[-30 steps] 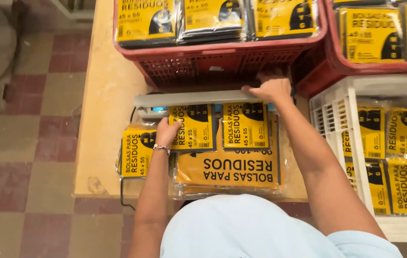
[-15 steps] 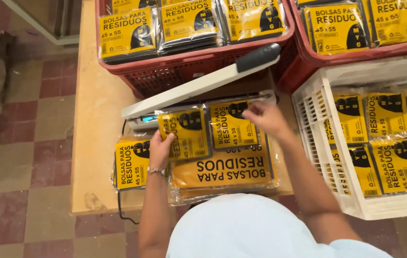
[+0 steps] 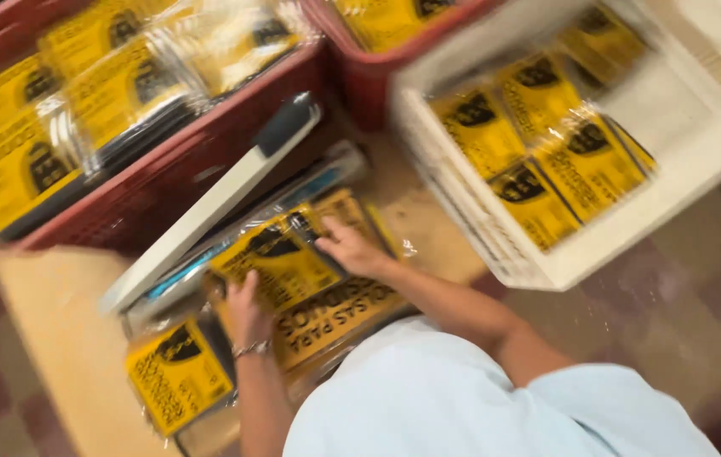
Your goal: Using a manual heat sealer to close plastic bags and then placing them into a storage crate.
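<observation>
Item: yellow-and-black packets in clear film, lying on my tabletop (image 3: 56, 322) under the raised arm of a heat sealer (image 3: 217, 203).

Left hand (image 3: 246, 309): laid flat, fingers spread, on the near left edge of the left packet (image 3: 276, 267). Pressing on it, not clasping it; nothing is closed in the hand.

Right hand (image 3: 352, 250): fingers loosely spread, tips resting on the right packet (image 3: 339, 211) near its far end. The blur hides whether any finger curls under the film, so I cannot tell if it pinches or only presses.

Position: both packets lie side by side on a larger flat yellow pack (image 3: 335, 309), directly ahead of me and between my two hands. Their long axes run away from me, slanting up and right toward the sealer bar. The sealer arm stands lifted, just beyond and left of the packets, its long axis parallel to their far edges.

Nearer hand: the right sits closer to the sealer bar; the left sits closer to my body.

Also present: one loose packet (image 3: 178, 372) at the tabletop's near left, just apart from my left wrist; a red crate (image 3: 174, 182) of the same packets beyond the sealer; a white crate (image 3: 597, 245) holding more at my right, well apart from both hands.
</observation>
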